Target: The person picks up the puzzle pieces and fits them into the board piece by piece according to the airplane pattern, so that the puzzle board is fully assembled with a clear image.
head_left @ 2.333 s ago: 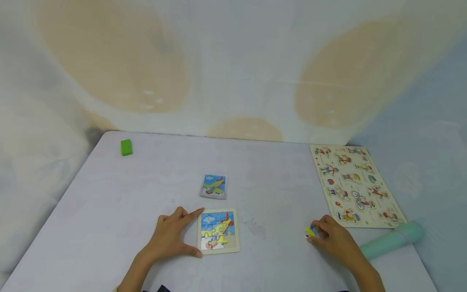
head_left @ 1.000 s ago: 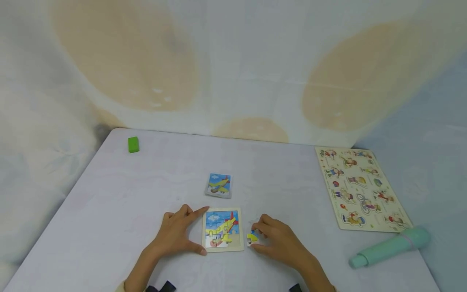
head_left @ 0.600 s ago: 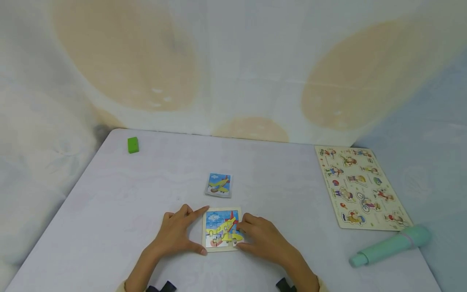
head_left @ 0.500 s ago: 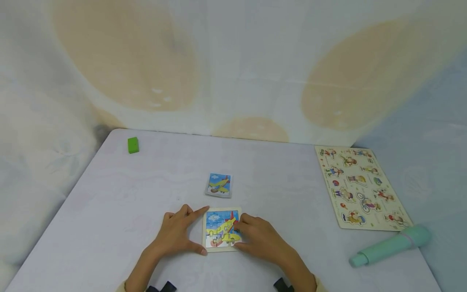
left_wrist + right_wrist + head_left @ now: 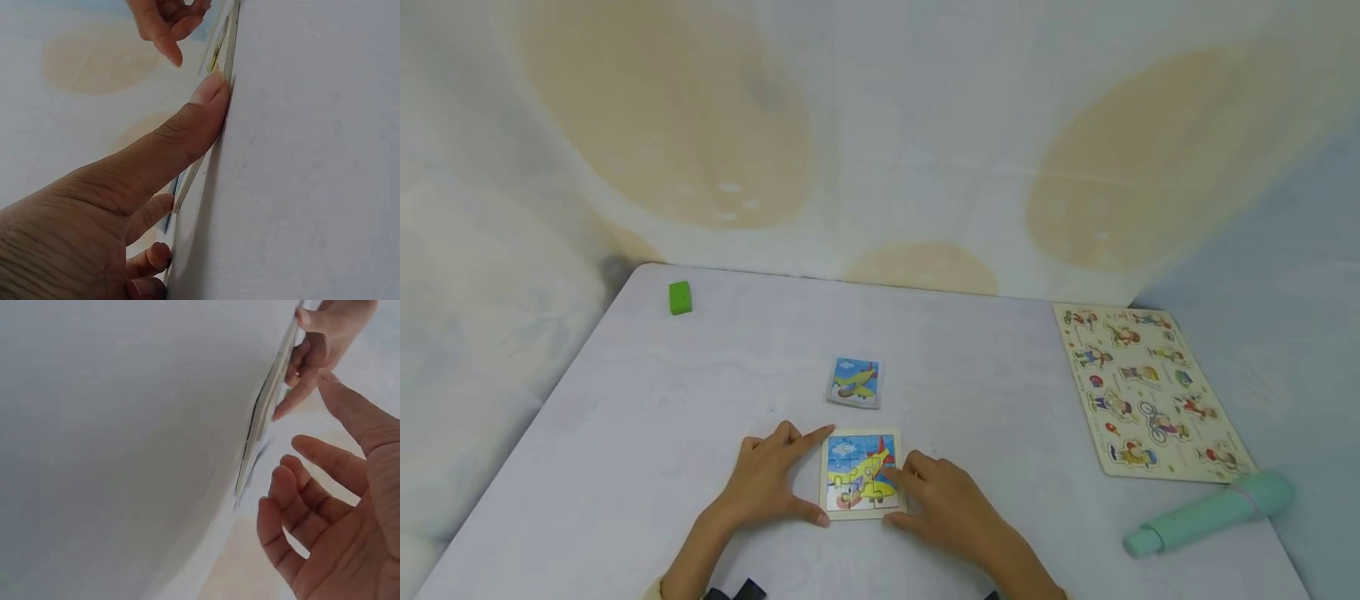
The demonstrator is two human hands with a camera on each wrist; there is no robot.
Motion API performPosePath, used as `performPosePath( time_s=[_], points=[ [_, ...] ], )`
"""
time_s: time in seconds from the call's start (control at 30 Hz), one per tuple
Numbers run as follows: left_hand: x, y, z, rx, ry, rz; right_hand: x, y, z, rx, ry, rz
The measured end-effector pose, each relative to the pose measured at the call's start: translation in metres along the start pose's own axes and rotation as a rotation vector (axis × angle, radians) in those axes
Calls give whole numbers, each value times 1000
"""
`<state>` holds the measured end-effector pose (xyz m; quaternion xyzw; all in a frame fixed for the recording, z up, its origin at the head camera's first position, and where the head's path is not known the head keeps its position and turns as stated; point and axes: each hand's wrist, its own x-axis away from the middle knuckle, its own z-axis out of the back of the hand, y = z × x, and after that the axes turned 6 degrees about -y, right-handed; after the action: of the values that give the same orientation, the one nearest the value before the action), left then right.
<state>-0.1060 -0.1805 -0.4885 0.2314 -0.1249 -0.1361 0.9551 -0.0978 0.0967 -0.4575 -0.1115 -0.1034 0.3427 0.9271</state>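
Note:
In the head view a small wooden-framed jigsaw puzzle [image 5: 862,433] with a yellow airplane picture lies near the table's front. My left hand [image 5: 767,479] holds it at the left side, index fingertip at the far corner and thumb at the near corner; the left wrist view shows that thumb [image 5: 209,90] against the frame's edge. Over the puzzle's right side is my right hand [image 5: 943,504], hiding a little of it. In the right wrist view the right hand's fingers [image 5: 281,481] are spread and loosely bent, with nothing between them, apart from the frame.
A small airplane picture card [image 5: 855,383] lies just beyond the puzzle. A green block [image 5: 681,297] sits at the far left. On the right are a wooden board [image 5: 1150,392] with figure pieces and a mint-green cylinder [image 5: 1210,512]. Fabric walls border the table.
My right hand brought a yellow puzzle piece from the right into the frame's lower right and let go of it. It has since drawn slightly back. The left hand keeps its hold.

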Motion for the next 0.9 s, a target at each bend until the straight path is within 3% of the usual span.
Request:
performPosePath(
  time_s=[0.23, 0.47, 0.7, 0.9],
  points=[
    [2, 1, 0, -7, 8, 5, 16, -4, -7, 166, -37, 27],
    [2, -3, -1, -2, 14, -4, 12, -12, -19, 327, 0, 37],
    [-5, -7, -9, 3, 3, -18, 12, -20, -16, 510, -28, 48],
    [-7, -6, -11, 1, -15, -16, 13, -17, -18, 510, 7, 57]
  ],
)
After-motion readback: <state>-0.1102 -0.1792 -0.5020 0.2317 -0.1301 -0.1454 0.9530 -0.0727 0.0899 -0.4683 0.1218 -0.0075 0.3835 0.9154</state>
